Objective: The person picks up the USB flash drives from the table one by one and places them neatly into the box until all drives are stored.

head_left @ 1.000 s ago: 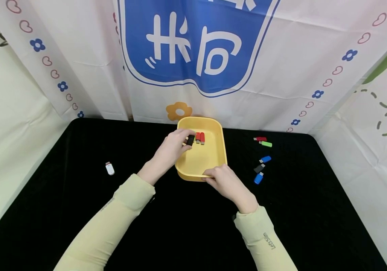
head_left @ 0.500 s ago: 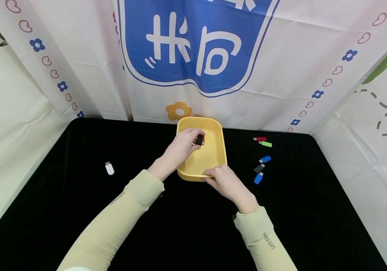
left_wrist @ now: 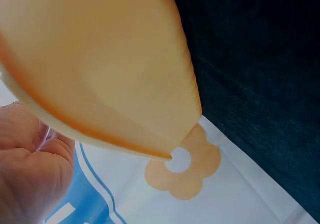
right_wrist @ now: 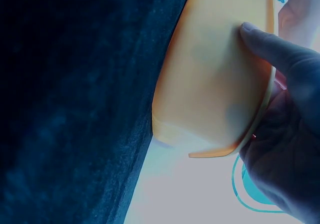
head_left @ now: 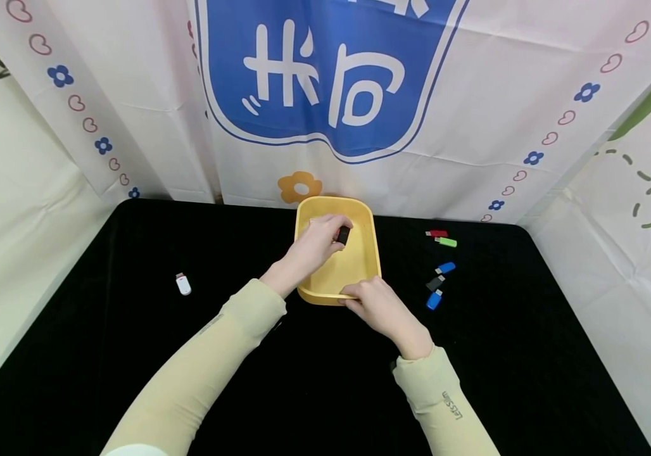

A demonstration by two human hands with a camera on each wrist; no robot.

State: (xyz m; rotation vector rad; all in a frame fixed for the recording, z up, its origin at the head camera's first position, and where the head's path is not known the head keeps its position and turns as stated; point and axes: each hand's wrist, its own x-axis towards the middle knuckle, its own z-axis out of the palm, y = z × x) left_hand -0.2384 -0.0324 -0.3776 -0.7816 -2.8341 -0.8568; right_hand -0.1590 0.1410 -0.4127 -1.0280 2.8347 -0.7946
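Observation:
In the head view, my left hand [head_left: 315, 244] is inside the yellow tray [head_left: 339, 275] and pinches a black USB stick [head_left: 343, 235] between thumb and fingers. The hand covers the part of the tray floor where red USB sticks showed earlier. My right hand [head_left: 384, 307] grips the tray's near rim at its right corner. From the right wrist, the thumb [right_wrist: 265, 44] presses on the tray's outer wall [right_wrist: 205, 79] and the fingers go over the rim. The left wrist view has the left hand [left_wrist: 32, 164] beyond the tray's side wall [left_wrist: 110, 59], its fingertips hidden.
A white USB stick [head_left: 183, 284] lies alone on the black tablecloth [head_left: 132, 354] at left. To the right are a red stick [head_left: 436, 234], a green stick [head_left: 446, 242], a dark grey stick [head_left: 435, 283] and two blue ones. A printed curtain [head_left: 474, 177] hangs behind the tray.
My left hand has moved right across the tray with the black USB stick, passing over the red sticks and now covering them. The right hand has stayed on the rim.

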